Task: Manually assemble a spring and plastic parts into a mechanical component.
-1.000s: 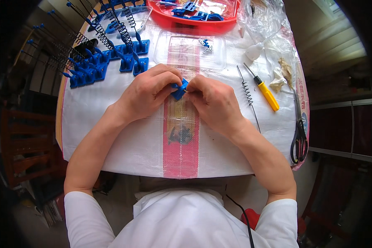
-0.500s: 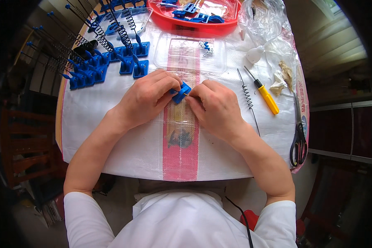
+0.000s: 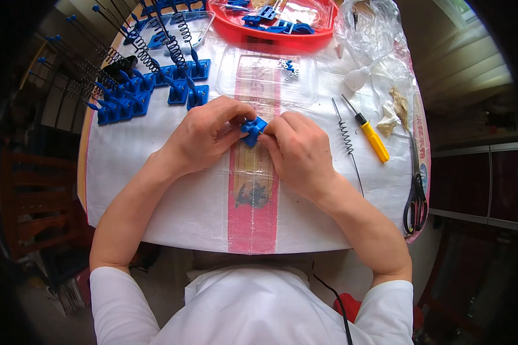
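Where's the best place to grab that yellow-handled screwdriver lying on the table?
Grip the screwdriver by its yellow handle, probably coming from above with the right hand, which is nearest. The handle is the thick part; it lies flat, with the thin metal shaft pointing away, toward the clear tray.

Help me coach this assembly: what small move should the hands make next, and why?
Probably reach the right hand for the loose spring lying just beside it. Both hands pinch a small blue part that carries no spring, while the finished blue parts farther left each have one standing up. The left hand could hold the part alone.
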The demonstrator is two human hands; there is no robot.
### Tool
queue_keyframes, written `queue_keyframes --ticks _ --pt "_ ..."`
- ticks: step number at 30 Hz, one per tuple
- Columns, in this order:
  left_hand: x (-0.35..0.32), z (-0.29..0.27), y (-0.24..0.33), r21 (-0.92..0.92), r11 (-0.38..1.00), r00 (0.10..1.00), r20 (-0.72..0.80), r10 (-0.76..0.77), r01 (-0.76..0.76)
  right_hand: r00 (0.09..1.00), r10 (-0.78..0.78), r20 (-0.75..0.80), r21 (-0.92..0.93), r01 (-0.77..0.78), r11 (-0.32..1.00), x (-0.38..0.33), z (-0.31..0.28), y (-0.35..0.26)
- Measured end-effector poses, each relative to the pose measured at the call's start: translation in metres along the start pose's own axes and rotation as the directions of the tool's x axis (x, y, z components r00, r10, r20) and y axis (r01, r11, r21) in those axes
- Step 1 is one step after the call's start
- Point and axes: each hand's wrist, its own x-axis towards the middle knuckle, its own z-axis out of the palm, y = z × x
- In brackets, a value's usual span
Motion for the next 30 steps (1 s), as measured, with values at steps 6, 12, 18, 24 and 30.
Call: queue_keyframes --ticks 6,12,18,24,30 --pt "0.001 0.004 0.007 0.064 0.998 0.999 -0.051 0.007 -0.003 0.998 0.046 -0.052 0.070 -0.042 0.997 0.000 0.004 0.003" --pt "-0.005 0.005 -0.003 -0.453 0.880 0.981 -0.051 -0.185 0.142 0.983 0.012 -0.183 0.171 0.020 0.985 0.003 0.003 0.001" --pt "-0.006 0.005 -0.002 -0.397 0.918 0.994 -0.103 -0.038 -0.007 0.979 0.079 -0.188 0.288 -0.022 0.958 0.004 0.001 0.001" --pt "-0.005 0.004 0.006 -0.179 0.977 0.979 -0.187 0.083 -0.117 0.977 0.199 -0.073 0.390 -0.156 0.908 0.002 -0.002 -0.001" --pt "-0.006 0.006 0.006 -0.085 0.979 0.959 -0.236 0.160 -0.184 0.968 0.100 -0.231 0.377 -0.005 0.926 0.004 -0.001 -0.004"
